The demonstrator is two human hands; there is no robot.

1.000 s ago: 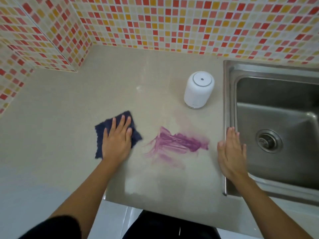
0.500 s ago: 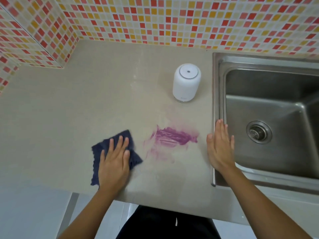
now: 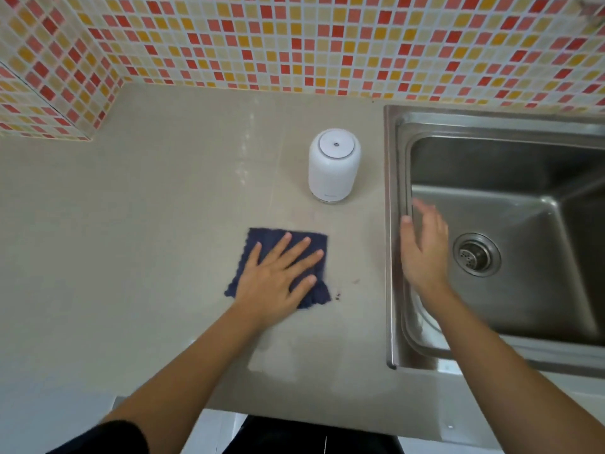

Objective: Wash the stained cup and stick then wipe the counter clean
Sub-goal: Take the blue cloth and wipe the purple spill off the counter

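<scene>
Left hand (image 3: pixel 278 276): pressed flat, palm down, on a dark blue square cloth (image 3: pixel 314 240); fingers (image 3: pixel 296 249) spread wide and straight, gripping nothing, only pinning the cloth to the surface.
Cloth: lying flat near the middle of the beige stone surface (image 3: pixel 163 224), just near-left of the white canister.
Right hand (image 3: pixel 424 247): raised over the left rim of the sink, slightly blurred; fingers extended and close together, holding nothing.
Surface: two small purple-brown specks (image 3: pixel 339 294) just right of the cloth's near corner; a pale sheen toward the near edge.
White rounded plastic canister (image 3: pixel 334 167): upright, far of the cloth, close to the sink's left rim, a round cap with a central dot on top.
Stainless steel sink (image 3: pixel 391 224): set into the right side, round drain strainer (image 3: pixel 476 253) at the basin floor, right of the right hand.
Wall: mosaic of small red, orange, yellow and cream tiles (image 3: pixel 294 44) along the far and left sides.
Person: dark sleeve (image 3: pixel 108 437) at the near left; dark clothing at the near edge.
</scene>
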